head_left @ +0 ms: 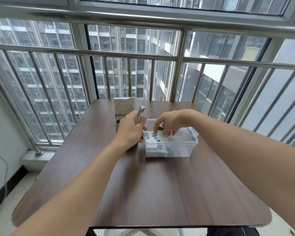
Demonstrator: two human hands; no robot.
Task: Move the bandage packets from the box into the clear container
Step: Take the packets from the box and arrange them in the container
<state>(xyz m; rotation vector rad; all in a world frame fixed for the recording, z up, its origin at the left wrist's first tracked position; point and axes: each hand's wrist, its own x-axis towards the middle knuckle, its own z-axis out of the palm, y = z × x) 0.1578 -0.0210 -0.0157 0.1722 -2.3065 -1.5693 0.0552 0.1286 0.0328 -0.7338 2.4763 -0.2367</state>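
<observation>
Lying flat in clear container [186,147]: white-green bandage packets [156,147].

A dark wood-grain bench [160,193] with rounded corners stands against a glazed balcony wall. Behind the bench, a stainless steel railing [95,52] with upright bars runs across the full width of the windows [46,92], topped by a thicker horizontal rail. Beyond the glass rise grey high-rise apartment blocks [119,77], lit by flat daylight. Left of the bench, a pale wall [2,126] meets a light tiled floor [15,189] edged with a dark skirting strip, and a thin cable [6,169] hangs down that wall.
</observation>
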